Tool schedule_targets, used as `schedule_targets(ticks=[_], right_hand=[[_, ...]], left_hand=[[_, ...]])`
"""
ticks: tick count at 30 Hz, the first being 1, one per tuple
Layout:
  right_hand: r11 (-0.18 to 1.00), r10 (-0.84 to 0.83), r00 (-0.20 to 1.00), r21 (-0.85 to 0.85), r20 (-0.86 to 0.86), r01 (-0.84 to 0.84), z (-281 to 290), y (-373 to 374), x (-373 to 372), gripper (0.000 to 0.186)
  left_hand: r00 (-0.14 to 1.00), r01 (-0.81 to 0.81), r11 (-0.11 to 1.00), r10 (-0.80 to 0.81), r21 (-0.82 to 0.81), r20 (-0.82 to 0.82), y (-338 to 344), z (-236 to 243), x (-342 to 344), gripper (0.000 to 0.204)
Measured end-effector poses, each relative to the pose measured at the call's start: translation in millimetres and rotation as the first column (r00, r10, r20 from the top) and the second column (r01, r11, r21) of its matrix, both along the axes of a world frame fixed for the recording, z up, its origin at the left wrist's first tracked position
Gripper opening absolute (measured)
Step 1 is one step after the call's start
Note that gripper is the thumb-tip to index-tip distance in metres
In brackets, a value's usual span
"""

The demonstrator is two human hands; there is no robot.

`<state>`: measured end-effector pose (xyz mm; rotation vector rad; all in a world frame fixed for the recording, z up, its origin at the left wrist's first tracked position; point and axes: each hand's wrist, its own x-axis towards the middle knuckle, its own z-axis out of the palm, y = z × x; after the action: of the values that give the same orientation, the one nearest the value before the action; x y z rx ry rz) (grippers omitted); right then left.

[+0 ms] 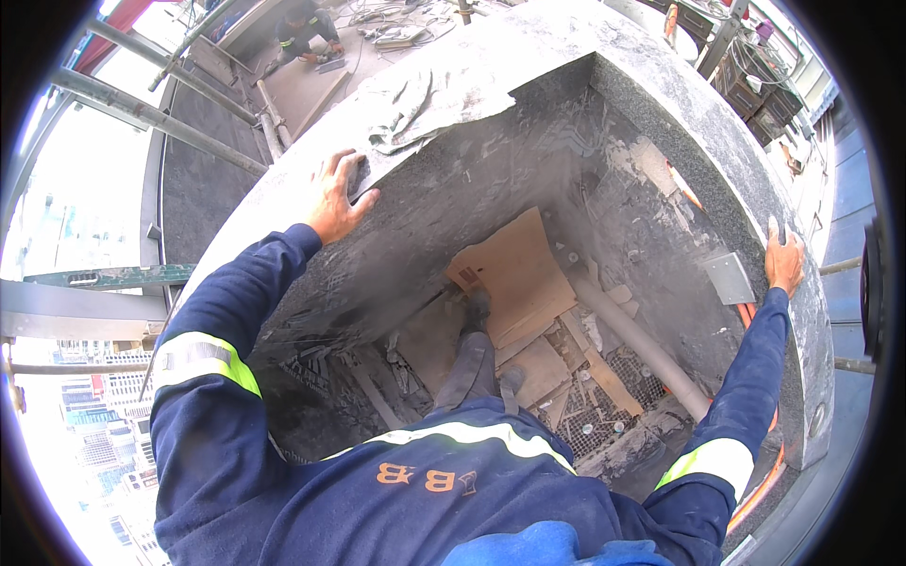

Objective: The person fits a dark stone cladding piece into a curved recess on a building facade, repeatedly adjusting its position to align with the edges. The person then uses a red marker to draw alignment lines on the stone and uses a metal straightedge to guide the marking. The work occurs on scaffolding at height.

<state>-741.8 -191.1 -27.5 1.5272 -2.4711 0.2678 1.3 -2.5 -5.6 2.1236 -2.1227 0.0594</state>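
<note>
I stand inside a pit-like enclosure with stone-topped walls. My left hand rests on the pale, dusty top of the left wall, fingers and thumb spread at its inner edge. A crumpled grey cloth lies farther along that top. My right hand lies on the top of the right-hand granite wall, fingers stretched out over it. Neither hand holds a loose thing. Below, one foot stands by a cardboard sheet on the enclosure floor.
A pipe crosses the floor beside wood scraps and rubble. A grey junction box with orange conduits sits on the right wall. Scaffold tubes stand left, with distant buildings far below. A co-worker crouches beyond the wall.
</note>
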Motion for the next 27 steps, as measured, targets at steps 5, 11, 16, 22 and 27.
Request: schedule_targets(ticks=[5,11,16,22,27], right_hand=[[1.0,0.004,1.0,0.004,-0.001,-0.004,2.1,1.5,2.6,0.072],[1.0,0.005,1.0,0.004,-0.003,-0.005,2.4,1.7,2.9,0.072],[1.0,-0.002,1.0,0.005,-0.01,0.002,0.3,-0.1,0.0,0.072],[1.0,-0.003,1.0,0.002,-0.007,0.003,2.7,2.0,4.0,0.073],[1.0,0.006,1.0,-0.006,-0.01,-0.006,1.6,1.5,3.2,0.073]], left_hand=[[1.0,-0.004,1.0,0.004,-0.014,0.018,0.3,-2.3,1.3,0.063],[1.0,0.0,1.0,0.001,-0.025,0.016,0.3,-2.9,1.8,0.064],[1.0,0.023,0.999,-0.023,-0.03,0.009,-0.2,-3.0,2.7,0.061],[0.999,0.034,0.999,-0.033,-0.035,0.013,0.1,-1.8,1.6,0.06],[0.999,0.038,0.998,-0.037,-0.04,0.016,0.6,-3.5,3.7,0.061]])
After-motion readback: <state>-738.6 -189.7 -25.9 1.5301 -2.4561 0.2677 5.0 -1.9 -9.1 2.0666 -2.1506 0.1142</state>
